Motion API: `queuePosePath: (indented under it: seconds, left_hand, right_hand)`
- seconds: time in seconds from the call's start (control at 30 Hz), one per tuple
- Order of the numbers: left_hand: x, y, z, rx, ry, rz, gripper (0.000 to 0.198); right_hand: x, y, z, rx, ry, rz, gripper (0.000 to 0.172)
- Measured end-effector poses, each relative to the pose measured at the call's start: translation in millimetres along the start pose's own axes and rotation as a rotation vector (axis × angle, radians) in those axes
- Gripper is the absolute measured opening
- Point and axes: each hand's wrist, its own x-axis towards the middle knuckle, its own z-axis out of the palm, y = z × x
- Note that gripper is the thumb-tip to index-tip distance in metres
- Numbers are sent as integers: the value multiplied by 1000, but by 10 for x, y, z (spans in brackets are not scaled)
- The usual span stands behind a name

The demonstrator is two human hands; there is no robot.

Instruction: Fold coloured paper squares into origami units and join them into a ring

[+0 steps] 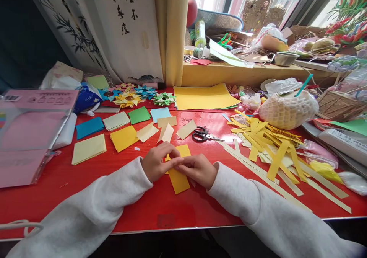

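Note:
My left hand point(160, 159) and my right hand point(200, 169) meet over the red table, fingertips touching each other. Between them is a small yellow paper point(179, 181), its lower end sticking out toward me. Both hands are closed in a pinch on it, and the fingers hide its middle. More yellow paper point(184, 150) shows just beyond the fingertips; whether it is the same piece I cannot tell. Past my hands lie a folded cream paper point(166, 133) and a tan paper point(167, 121). Black-handled scissors point(200, 134) rest beyond my right hand.
Small paper stacks, including yellow point(124, 137), blue point(90, 128) and green point(139, 115), lie to the left. Yellow and cream paper strips point(276, 162) spread at right, below a net-wrapped fruit with a straw point(288, 110). Folded paper stars point(127, 98) and yellow sheets point(203, 97) sit behind.

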Motion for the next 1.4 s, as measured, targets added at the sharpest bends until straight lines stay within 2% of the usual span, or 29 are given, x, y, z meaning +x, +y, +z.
queuePosePath:
  seconds: [0.1,0.27,0.37,0.43,0.5,0.53,0.63,0.7,0.77,0.8,0.93,0.97,1.03,1.13,1.23,1.4]
  left_hand:
    - [12,-43,-45,-8,96,-75,16]
    - [54,-125,-154,-34,336,-242,19]
    - [83,-119,-206,-169,446,-350,21]
    - [103,-117,-248,-290,574,-410,21]
    - [120,-139,-286,-390,677,-417,21]
    - [125,-161,-296,-427,691,-397,23]
    - [129,-250,-261,-473,597,-332,28]
    - [119,-301,-190,-414,437,-302,30]
    - [102,-329,-117,-234,278,-214,37]
    - [91,-333,-92,-95,249,-159,40]
    - [47,-307,-83,423,328,100,36]
    - [37,-299,-92,480,293,170,32]
    - [17,-289,-104,541,137,260,28]
    - [-9,-289,-85,583,-69,241,46]
    - [-24,-282,-56,592,-139,155,66]
    - [-23,-238,-58,539,-200,127,59]
  right_hand:
    - [5,4,-16,38,-13,28,35]
    - [17,-8,-49,115,1,35,31]
    - [24,-10,-51,54,33,41,32]
    - [29,-4,-45,32,31,54,33]
    - [36,7,-39,44,33,72,33]
    - [41,14,-36,59,36,81,33]
    - [56,37,-33,112,37,103,32]
    - [65,48,-33,133,34,105,32]
    - [71,54,-33,144,38,102,31]
    - [72,54,-33,151,38,102,31]
    - [73,55,-39,207,65,110,32]
    - [74,54,-46,229,93,107,32]
    - [81,51,-71,280,183,92,32]
    - [102,38,-134,352,321,67,31]
    - [130,31,-198,375,419,64,31]
    - [174,82,-239,374,438,72,31]
